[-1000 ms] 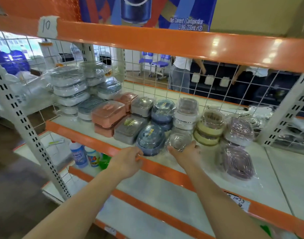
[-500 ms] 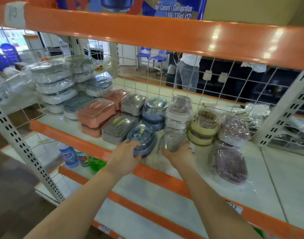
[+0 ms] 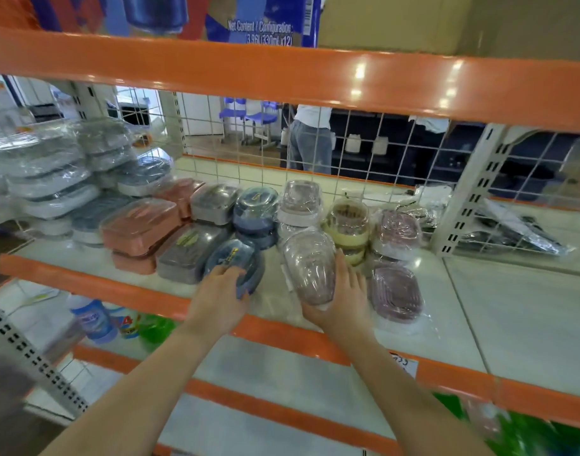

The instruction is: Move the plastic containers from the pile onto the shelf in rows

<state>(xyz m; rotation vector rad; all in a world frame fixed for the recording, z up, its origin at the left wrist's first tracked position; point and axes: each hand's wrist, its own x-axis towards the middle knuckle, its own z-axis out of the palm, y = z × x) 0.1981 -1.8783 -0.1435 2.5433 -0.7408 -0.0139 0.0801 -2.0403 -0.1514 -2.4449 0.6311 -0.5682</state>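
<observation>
A clear wrapped container [image 3: 310,266] sits tilted at the front of the shelf [image 3: 462,311], gripped from below by the right hand [image 3: 339,302]. The left hand [image 3: 218,299] rests with curled fingers on the blue oval container [image 3: 237,263] just beside it. Grey [image 3: 190,251], salmon [image 3: 139,223] and purple [image 3: 395,296] containers flank them in rows.

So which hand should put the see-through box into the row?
Probably the right hand. It already holds the clear container, tilted up off the shelf. The left hand is busy gripping the blue container.
</observation>
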